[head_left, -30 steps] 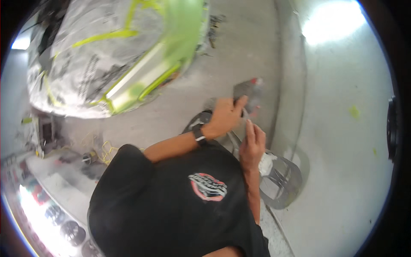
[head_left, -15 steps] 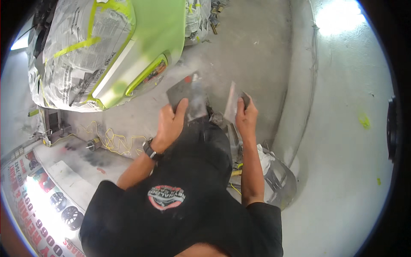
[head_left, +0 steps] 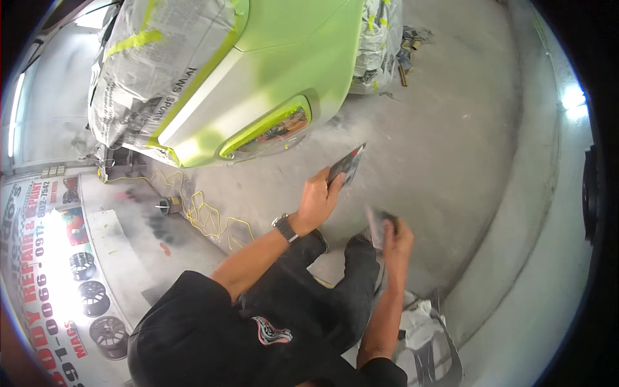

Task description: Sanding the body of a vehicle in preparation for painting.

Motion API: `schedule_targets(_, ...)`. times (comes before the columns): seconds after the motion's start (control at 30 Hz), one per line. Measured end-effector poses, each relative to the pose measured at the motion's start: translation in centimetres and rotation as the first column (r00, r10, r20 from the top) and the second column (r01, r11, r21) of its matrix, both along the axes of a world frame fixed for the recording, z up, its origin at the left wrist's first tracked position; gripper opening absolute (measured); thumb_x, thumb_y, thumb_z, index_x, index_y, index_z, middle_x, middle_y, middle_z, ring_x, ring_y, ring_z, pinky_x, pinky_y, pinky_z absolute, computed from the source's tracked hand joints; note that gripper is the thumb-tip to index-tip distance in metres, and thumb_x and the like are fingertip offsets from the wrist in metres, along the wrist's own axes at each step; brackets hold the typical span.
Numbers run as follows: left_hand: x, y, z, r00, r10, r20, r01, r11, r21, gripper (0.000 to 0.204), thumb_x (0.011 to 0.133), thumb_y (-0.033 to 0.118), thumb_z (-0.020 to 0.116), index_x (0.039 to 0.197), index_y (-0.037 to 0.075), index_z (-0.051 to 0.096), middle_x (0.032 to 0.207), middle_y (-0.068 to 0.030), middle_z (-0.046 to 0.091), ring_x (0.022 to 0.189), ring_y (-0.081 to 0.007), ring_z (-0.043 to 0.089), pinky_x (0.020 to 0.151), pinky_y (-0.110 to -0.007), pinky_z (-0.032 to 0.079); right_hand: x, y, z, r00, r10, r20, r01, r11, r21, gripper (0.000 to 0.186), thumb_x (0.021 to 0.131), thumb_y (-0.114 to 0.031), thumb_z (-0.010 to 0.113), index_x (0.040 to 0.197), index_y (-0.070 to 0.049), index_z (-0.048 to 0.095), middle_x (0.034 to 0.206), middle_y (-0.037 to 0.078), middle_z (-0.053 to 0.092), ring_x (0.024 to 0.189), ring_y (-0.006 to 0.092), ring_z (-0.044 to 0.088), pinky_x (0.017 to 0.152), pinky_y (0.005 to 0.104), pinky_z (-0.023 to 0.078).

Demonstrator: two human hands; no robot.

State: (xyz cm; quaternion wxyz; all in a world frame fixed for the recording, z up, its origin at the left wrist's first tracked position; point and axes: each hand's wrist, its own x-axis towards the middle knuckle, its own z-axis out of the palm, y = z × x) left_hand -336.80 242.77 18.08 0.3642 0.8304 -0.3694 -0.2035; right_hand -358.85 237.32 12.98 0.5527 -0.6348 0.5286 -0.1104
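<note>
My left hand (head_left: 316,201) is closed on one edge of a dark flat mixing plate (head_left: 348,168), tilted nearly edge-on, with a small red spot near its far corner. Lower and to the right, my right hand (head_left: 399,242) grips a flat putty spreader (head_left: 374,227) with a pale blade and a dark grip, blurred by motion. The two tools are apart. Ahead of my left hand stands a car body (head_left: 258,97) in patchy light green and white. Bright green tape frames its lamp (head_left: 284,126).
Newspaper masking (head_left: 174,51) covers the car's upper left. A yellow cord (head_left: 206,216) lies on the floor beside a small device (head_left: 170,205). A banner with wheel pictures (head_left: 64,284) is at left. A grey panel part (head_left: 445,355) lies low right, near the wall (head_left: 516,309).
My view has shifted, so the car sits farther right. The plate has turned from showing its broad face to nearly edge-on. The spreader has dropped lower, farther from it.
</note>
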Motion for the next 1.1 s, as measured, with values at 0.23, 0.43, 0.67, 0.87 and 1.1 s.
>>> schedule_targets(0.23,3.5,8.4,-18.6,0.944,-0.328,0.043,0.316,0.934,0.168,0.035,0.099,0.028,0.053,0.092,-0.005,0.059,0.080,-0.0280,0.060,0.075,-0.0467,0.058,0.068,-0.050,0.046,5.4,-4.2,-17.7,0.572,-0.739,0.354,0.659,0.672,0.338,0.040,0.095,-0.026,0.061,0.126,-0.002,0.057,0.097,0.006,0.064,0.081,0.0209,0.060,0.076,0.0373,0.051)
schedule_targets(0.43,5.9,11.5,-31.0,0.729,-0.648,-0.223,0.681,0.651,0.336,0.033,0.099,0.028,0.050,0.099,-0.003,0.062,0.089,-0.0264,0.062,0.086,-0.0439,0.060,0.077,-0.051,0.046,8.7,-7.1,-27.5,0.562,-0.792,0.238,0.304,0.466,0.831,0.058,0.097,-0.046,0.056,0.133,-0.002,0.048,0.061,0.001,0.053,0.052,0.0183,0.051,0.082,0.0525,0.055)
schedule_targets(0.67,9.1,11.0,-41.7,0.732,-0.671,-0.118,0.672,0.682,0.289,0.034,0.098,0.029,0.052,0.101,-0.003,0.063,0.087,-0.0247,0.063,0.084,-0.0428,0.061,0.076,-0.051,0.046,13.3,-9.7,-28.0,0.659,-0.638,0.397,0.139,0.623,0.770,0.073,0.091,-0.064,0.054,0.131,-0.004,0.050,0.053,-0.003,0.040,0.047,0.0169,0.046,0.074,0.0495,0.056)
schedule_targets(0.87,8.6,9.1,-44.7,0.859,-0.502,-0.105,0.505,0.863,0.010,0.036,0.099,0.031,0.054,0.093,-0.004,0.060,0.072,-0.0214,0.061,0.066,-0.0374,0.060,0.064,-0.044,0.047,15.9,-11.4,-31.2,0.696,-0.472,0.541,-0.001,0.753,0.658,0.086,0.084,-0.075,0.054,0.133,-0.006,0.044,0.050,-0.004,0.043,0.043,0.0192,0.050,0.073,0.0489,0.056)
schedule_targets(1.1,1.4,6.6,-34.2,0.998,-0.012,-0.068,-0.019,0.898,-0.440,0.027,0.099,0.023,0.057,0.103,-0.003,0.062,0.068,-0.0157,0.061,0.058,-0.0184,0.056,0.056,-0.034,0.047,16.1,-6.2,-33.6,0.827,-0.311,0.468,-0.018,0.818,0.575,0.088,0.083,-0.079,0.049,0.133,-0.007,0.047,0.070,0.001,0.051,0.057,0.0190,0.057,0.066,0.0446,0.054)
